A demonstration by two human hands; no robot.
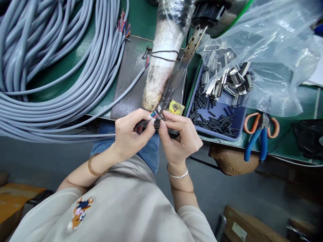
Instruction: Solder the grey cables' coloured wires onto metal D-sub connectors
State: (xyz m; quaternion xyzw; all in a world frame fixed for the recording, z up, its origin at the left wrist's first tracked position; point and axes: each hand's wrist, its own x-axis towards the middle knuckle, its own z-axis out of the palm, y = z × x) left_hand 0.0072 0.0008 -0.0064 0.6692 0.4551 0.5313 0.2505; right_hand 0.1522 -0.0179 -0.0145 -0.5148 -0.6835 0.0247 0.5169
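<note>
Broadly, a green table (141, 20) is used along its front edge. Across its left side a large coil of grey cable (101, 50) is laid, apparently so that lengths can be drawn without crossing the small parts. To the right, a clear plastic bag (277, 74) is spread over part of the blue tray (224, 137). Metal connectors (236, 79) and black sleeves (222, 124) are kept there, probably for easy reach. Between coil and tray, a white wrapped column (164, 43) is bound with dark cord, its purpose unclear. Beside it a perforated metal shaft (193, 42) is angled down towards the fingers, seemingly to bring its tip close to the work. Blue handles (263, 144) and orange handles (277, 127) are set at the table edge.

Coloured wires (154, 114) are pinched near their ends by the left hand (131, 132), probably for steadiness, with a small metal part (160, 117) just beside them. The right hand (180, 134) is held narrow at that part's edge; whether anything is gripped cannot be told. A yellow pad (176, 107) is placed nearby.

Hidden: wire joints, by fingertips; shaft tip, by blur; some tray contents, by plastic. Coil cut off at left.
</note>
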